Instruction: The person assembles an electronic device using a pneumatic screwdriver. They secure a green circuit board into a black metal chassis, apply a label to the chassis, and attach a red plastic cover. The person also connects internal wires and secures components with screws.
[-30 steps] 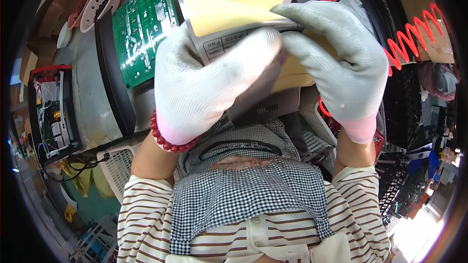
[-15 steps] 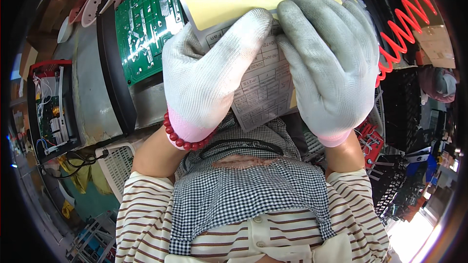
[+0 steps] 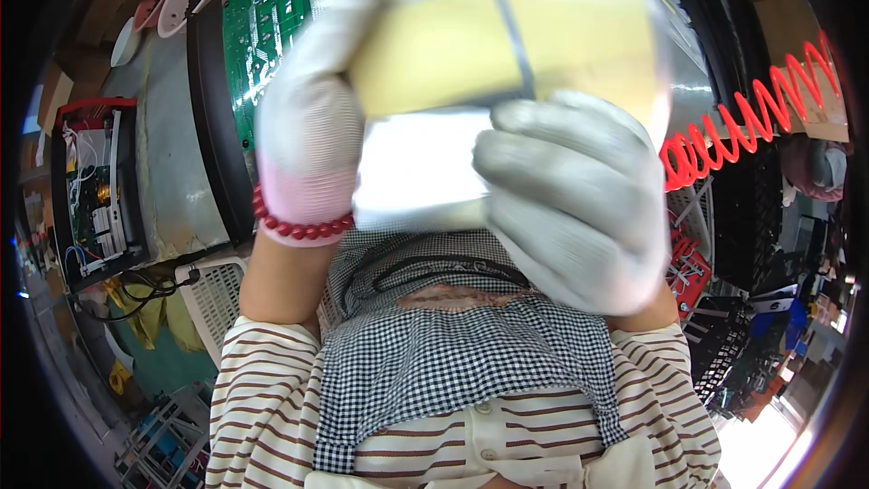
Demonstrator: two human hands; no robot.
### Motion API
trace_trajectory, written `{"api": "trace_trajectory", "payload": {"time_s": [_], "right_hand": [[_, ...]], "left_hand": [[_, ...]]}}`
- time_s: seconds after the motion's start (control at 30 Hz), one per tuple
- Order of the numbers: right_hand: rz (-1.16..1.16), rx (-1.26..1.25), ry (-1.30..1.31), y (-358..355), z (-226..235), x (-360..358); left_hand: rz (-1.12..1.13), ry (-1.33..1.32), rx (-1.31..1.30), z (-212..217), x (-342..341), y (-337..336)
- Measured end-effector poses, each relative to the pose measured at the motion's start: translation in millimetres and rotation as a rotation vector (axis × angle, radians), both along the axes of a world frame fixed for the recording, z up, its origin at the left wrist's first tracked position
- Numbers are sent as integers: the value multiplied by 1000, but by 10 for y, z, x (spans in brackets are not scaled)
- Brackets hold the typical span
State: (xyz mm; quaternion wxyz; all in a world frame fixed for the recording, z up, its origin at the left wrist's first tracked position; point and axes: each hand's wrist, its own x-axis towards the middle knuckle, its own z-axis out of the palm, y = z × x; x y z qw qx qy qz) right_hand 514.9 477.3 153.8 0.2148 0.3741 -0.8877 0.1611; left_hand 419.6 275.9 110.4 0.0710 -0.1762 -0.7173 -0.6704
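Note:
Both my hands wear white knit gloves and hold up a yellow backing sheet (image 3: 507, 27) with a white label (image 3: 416, 167) close in front of the camera. My left hand (image 3: 312, 118) grips the sheet's left edge, a red bead bracelet on its wrist. My right hand (image 3: 570, 199) covers the sheet's lower right part, fingers curled over the white label. The sheet is blurred and hides most of the bench behind it.
A green circuit board (image 3: 262, 27) lies on a dark tray at the upper left. An open device with wiring (image 3: 95, 186) stands at the left. A red coiled cable (image 3: 751, 122) hangs at the right. A white plastic basket (image 3: 213, 294) sits below left.
Both hands have lifted the yellow sheet closer to the camera; it now fills the upper middle and the printed label has become a blurred white patch.

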Motion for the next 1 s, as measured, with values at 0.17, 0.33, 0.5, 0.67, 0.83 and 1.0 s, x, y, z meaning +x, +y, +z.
{"api": "trace_trajectory", "payload": {"time_s": [0.17,0.33,0.5,0.67,0.83,1.0], "right_hand": [[-308,-1277,53,562,-108,70],[-512,-1373,-608,643,-419,-96],[-568,-1150,-694,409,-428,-214],[-548,-1055,-726,282,-420,-447],[-605,-1010,-771,227,-369,-550],[-631,-994,-784,205,-391,-579]], "left_hand": [[852,1129,-1030,394,-352,-943],[1190,1216,-1208,448,-355,-1541],[1301,885,-1300,146,-150,-1469],[1168,935,-1288,89,-157,-1545],[763,735,-412,120,-229,-1033],[506,572,54,102,-269,-919]]}}
